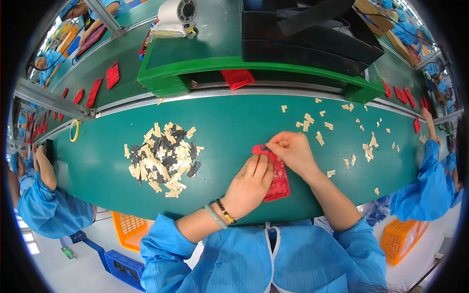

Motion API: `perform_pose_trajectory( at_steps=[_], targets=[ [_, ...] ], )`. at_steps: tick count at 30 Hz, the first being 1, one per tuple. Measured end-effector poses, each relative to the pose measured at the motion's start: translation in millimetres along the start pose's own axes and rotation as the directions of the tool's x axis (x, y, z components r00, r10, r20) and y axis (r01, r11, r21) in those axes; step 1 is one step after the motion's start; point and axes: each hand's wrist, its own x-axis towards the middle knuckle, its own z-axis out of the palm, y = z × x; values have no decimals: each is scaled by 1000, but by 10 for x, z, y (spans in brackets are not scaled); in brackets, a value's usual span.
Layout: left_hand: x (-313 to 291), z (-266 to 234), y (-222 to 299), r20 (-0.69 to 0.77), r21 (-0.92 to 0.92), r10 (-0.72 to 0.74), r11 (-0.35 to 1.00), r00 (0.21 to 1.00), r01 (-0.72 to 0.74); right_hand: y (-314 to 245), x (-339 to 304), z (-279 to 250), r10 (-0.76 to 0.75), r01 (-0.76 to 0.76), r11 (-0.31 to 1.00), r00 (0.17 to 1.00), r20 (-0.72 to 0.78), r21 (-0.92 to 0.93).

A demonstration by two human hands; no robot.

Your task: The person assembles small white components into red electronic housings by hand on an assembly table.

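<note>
A red plastic casing (280, 183) with moulded ribs and recesses lies on the green table in front of me. My left hand (248, 188) rests over its left side, fingers together, holding it against the tabletop. At the casing's top end, my right hand (291, 150) pinches with thumb and forefinger at a small dark piece (264, 147); the fingertips partly hide it. To the left of my hands spreads a pile of small cream and black flat pieces (163, 158). More cream pieces (369, 148) lie scattered on the right.
Behind the table, a green shelf (205, 70) bears a black bin (312, 46) and a white roll (177, 11). Under it lies another red casing (237, 78). A yellow ring (74, 131) sits at left. Co-workers in blue sleeves (421, 180) work at both sides. Orange crates (403, 239) stand below.
</note>
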Motion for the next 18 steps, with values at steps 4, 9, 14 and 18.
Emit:
perform_pose_trajectory(
  at_steps=[4, 9, 14, 18],
  targets=[
    [-12, 76, -15, -53, -22, -57, 998, 997, 56, 15, -23, 23, -25, 23, 999, 999, -36, -42],
    [33, 36, -49, -46, -96, -69, 993, 997, 64, -56, -151, -6, -379, 270, 739, 924, -49, -618],
    [80, 51, -23, -49, -71, -46, 997, 998, 43, 108, -274, -157, -669, 523, 541, 742, 39, -659],
    [161, -2, -7, -59, -80, -85, 994, 995, 81, 91, -348, -250, -642, 496, 495, 762, 85, -713]
  ],
)
